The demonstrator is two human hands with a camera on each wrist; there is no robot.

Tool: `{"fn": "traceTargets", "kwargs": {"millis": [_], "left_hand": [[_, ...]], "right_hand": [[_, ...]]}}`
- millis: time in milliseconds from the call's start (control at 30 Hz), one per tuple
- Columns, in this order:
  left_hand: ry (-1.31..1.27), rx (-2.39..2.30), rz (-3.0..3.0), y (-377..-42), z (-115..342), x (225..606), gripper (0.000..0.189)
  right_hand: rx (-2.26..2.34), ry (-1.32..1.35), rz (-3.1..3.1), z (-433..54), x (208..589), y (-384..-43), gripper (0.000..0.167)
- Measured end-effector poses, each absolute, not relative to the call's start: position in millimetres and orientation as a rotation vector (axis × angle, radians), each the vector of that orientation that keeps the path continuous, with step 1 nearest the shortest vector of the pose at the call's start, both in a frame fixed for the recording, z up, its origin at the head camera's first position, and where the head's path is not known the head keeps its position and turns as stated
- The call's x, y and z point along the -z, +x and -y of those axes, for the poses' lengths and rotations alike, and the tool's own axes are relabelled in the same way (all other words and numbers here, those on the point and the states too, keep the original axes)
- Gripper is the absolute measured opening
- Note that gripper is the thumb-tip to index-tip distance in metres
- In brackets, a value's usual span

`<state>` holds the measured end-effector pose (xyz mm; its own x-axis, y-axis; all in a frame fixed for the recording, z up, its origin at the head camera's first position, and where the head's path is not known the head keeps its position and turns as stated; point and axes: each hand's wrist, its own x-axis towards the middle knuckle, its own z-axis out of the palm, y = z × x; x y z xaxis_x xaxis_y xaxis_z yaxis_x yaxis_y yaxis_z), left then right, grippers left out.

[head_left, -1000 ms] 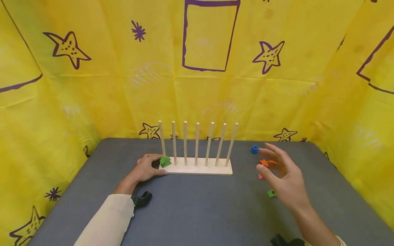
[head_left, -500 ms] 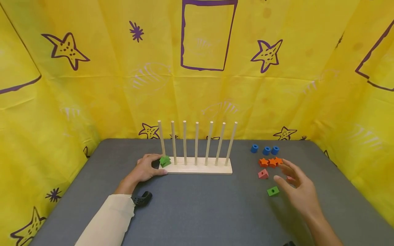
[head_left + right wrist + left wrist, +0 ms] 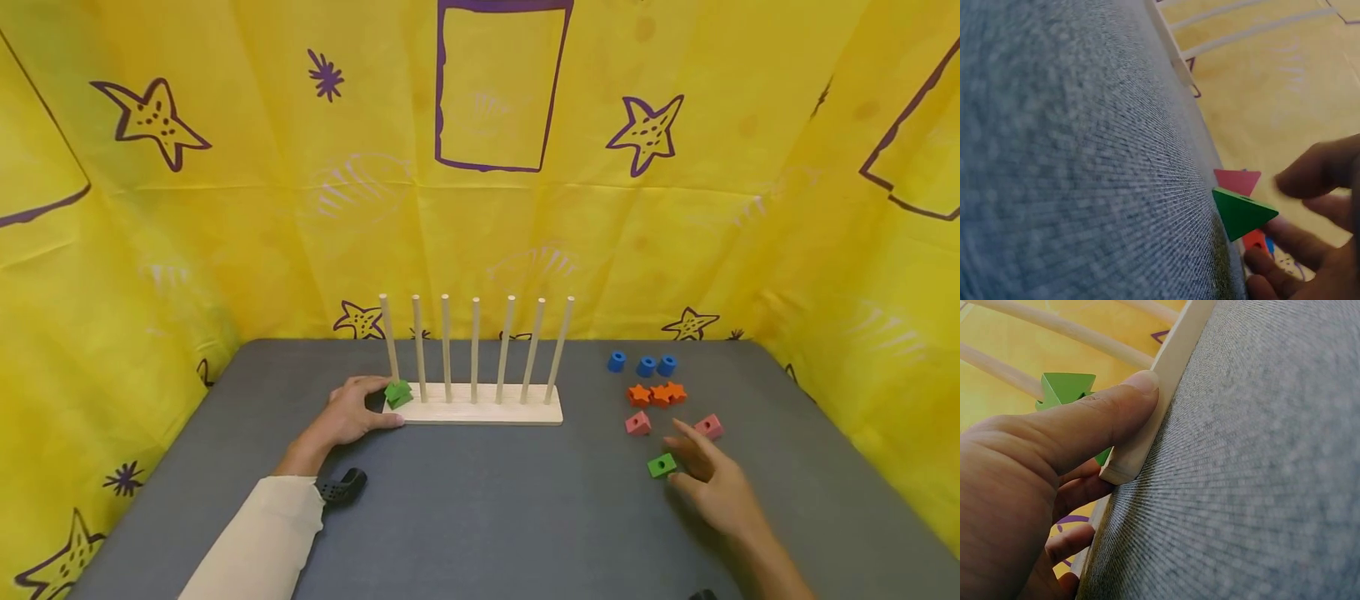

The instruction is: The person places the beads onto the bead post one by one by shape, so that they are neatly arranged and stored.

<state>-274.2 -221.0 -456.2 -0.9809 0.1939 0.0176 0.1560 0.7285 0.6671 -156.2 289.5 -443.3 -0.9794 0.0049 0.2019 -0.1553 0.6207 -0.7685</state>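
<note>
My left hand point(image 3: 358, 410) grips the left end of a pale wooden peg rack point(image 3: 480, 408), its thumb along the front edge and fingers behind, as the left wrist view also shows. Green triangular blocks point(image 3: 398, 393) sit at the foot of the leftmost peg; the other pegs are bare. My right hand point(image 3: 716, 487) hovers beside a loose green triangular block point(image 3: 662, 466), thumb and fingers spread around its right side. In the right wrist view a gap shows between the thumb and this green block point(image 3: 1242, 214). Whether another fingertip touches it I cannot tell.
Behind the loose green block lie two pink triangular blocks, one left point(image 3: 638, 423) and one right point(image 3: 708, 427). Farther back are a row of orange star beads point(image 3: 660, 395) and several blue cylinders point(image 3: 647, 367). A yellow patterned cloth point(image 3: 480, 225) surrounds the grey tabletop point(image 3: 480, 508).
My right hand has moved right and then down toward the loose green block, uncovering the blue, orange and pink pieces. My left hand keeps its grip on the rack.
</note>
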Motion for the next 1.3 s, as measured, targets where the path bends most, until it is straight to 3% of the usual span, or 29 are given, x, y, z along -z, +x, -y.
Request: {"fn": "traceTargets", "kwargs": {"millis": [500,733,1067,1300], "left_hand": [[0.295,-1.093,-2.875,-272,224,454,0.084],[0.305,-1.096,-2.888,-272,224,456,0.083],[0.332,-1.086,-2.898,-274,222,457,0.083],[0.321,-1.099,-2.893,-274,222,457,0.083]], "right_hand": [[-1.202,0.018,2.516,-286,458,-155,0.041],[-1.427,-0.151,2.423,-283,455,-152,0.041],[-2.072,0.069,2.037,-283,455,-150,0.034],[-2.008,-0.102,2.094,-279,450,-151,0.034]]}}
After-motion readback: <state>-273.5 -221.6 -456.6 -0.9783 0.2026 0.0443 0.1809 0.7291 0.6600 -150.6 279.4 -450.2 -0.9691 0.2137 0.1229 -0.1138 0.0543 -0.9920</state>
